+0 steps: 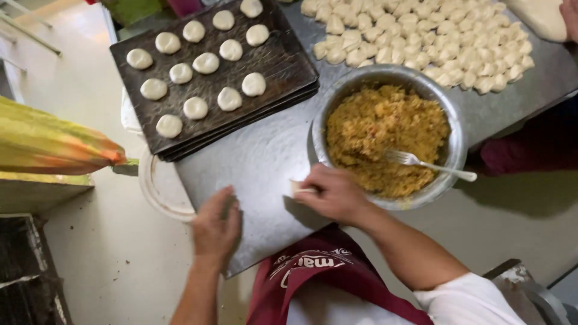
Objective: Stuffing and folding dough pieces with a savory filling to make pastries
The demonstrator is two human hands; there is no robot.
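Observation:
My left hand (215, 227) lies flat, palm down, on the steel table (265, 156) near its front edge. My right hand (333, 194) is curled around a small pale piece of dough (299, 189) beside the rim of a metal bowl (457, 144). The bowl holds a crumbly yellow-brown filling (379, 129) with a fork (430, 164) resting in it. Behind the bowl lies a heap of several cut dough pieces (433, 36). A dark baking tray (271, 60) at the left carries several round dough balls (206, 62).
More dark trays are stacked under the top one. A white round bucket rim (158, 191) sits below the table's left edge. Another person's dark red sleeve (536, 147) is at the right, and a large dough lump (542, 17) at the top right. A yellow-orange cloth (48, 144) hangs at the left.

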